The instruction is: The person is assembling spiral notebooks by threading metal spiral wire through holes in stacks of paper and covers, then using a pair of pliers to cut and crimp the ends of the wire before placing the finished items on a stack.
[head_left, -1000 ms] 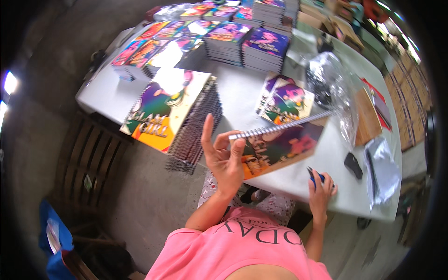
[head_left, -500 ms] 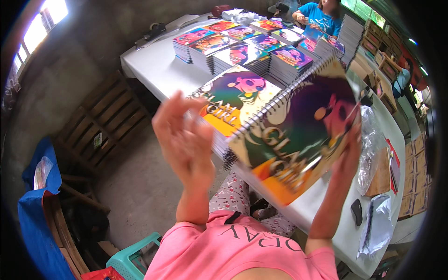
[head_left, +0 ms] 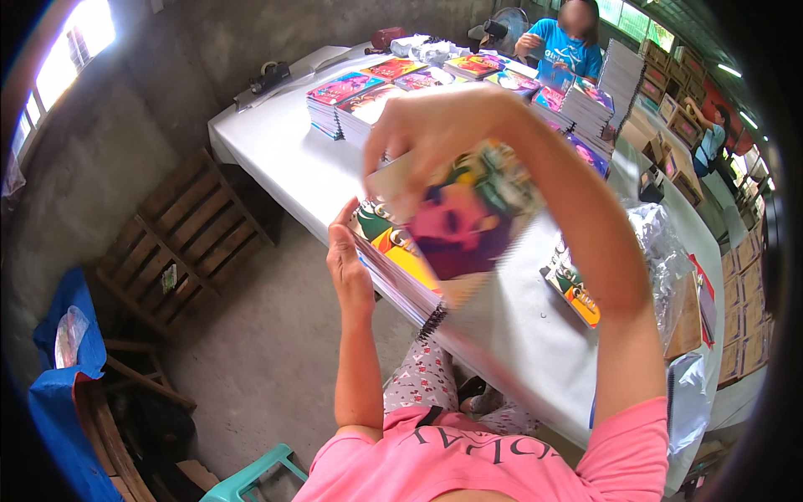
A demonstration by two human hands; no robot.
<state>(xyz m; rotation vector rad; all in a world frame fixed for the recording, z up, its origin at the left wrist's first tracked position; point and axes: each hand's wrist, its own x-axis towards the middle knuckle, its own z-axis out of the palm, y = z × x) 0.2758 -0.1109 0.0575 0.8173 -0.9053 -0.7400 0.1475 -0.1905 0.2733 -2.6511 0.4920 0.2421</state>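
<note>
Hands apart. Right hand (head_left: 439, 125), mid-frame, is clamped on the upper-left edge of a notebook (head_left: 462, 224), tilted above a notebook stack (head_left: 400, 253), probably held up to clear the pile. Left hand (head_left: 347, 259) lies along the stack's left side, likely to keep it square; can't tell if its fingers grip. Stack sits at the tabletop (head_left: 527, 305) edge, center frame, presumably for easy reach. Held cover: pink face, dark purple, green and cream, motion-blurred. Stack: orange-and-green cover, pale page edges, dark coils at lower right.
</note>
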